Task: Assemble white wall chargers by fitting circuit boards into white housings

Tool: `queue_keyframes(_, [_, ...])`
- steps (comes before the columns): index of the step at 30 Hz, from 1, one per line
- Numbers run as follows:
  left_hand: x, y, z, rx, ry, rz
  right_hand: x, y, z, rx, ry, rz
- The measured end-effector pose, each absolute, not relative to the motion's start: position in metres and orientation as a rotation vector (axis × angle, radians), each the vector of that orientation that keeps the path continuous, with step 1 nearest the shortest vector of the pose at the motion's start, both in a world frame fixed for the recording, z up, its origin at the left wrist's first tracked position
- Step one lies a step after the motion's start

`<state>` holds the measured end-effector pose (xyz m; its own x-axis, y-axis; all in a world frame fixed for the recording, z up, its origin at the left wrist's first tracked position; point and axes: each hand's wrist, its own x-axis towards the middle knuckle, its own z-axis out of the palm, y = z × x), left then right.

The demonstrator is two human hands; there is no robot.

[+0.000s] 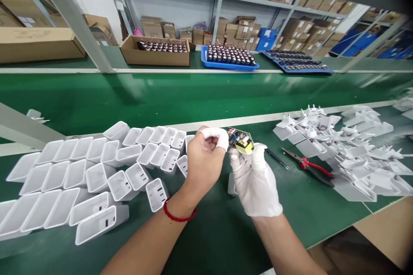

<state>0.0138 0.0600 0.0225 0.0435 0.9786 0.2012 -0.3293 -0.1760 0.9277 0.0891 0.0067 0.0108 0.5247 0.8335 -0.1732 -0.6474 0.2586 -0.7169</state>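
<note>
My right hand (256,180), in a white glove, grips a small circuit board (241,141) packed with components, among them a yellow-wrapped block. My left hand (206,159) is closed in a pinch right at the board's left edge, with white covers on thumb and forefinger. What sits between those fingertips is hidden. Under the right hand, a white plastic housing (231,184) is partly covered. To the left stand several open white housings (156,193), some with slots in their ends.
Right of my hands lie black tweezers (277,159) and red-handled pliers (309,166). White plug covers (355,154) are heaped beyond them. On the back shelf are a cardboard box (155,56) of parts, a blue tray (230,65) and dark blue trays of boards (297,62).
</note>
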Motion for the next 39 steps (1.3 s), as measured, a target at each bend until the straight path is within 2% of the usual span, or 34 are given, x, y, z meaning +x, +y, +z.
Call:
queue_keyframes(4, [0.012,0.058,0.02,1.251,0.765,1.495,0.092,0.006,0.011,-0.787,-0.22,1.088])
queue_keyframes(14, [-0.02,0.078,0.024,2.277,0.488,1.455,0.102,-0.003,0.013,-0.69,-0.083,1.327])
queue_keyframes(24, [-0.016,0.074,0.03,2.086,0.582,1.453,0.106,-0.005,0.013,-0.724,-0.081,1.364])
queue_keyframes(28, [-0.011,0.074,0.035,1.512,0.859,1.443,0.107,-0.01,0.01,-0.779,-0.262,1.303])
queue_keyframes(31, [-0.008,0.078,0.034,1.262,0.965,1.45,0.134,-0.016,0.018,-0.931,-0.577,1.094])
queue_keyframes(36, [-0.002,0.079,0.025,1.721,1.127,1.146,0.227,-0.017,0.026,-1.649,-1.291,0.169])
queue_keyframes(39, [0.001,0.074,0.02,1.987,1.08,1.047,0.263,0.002,0.013,-1.801,-1.375,0.062])
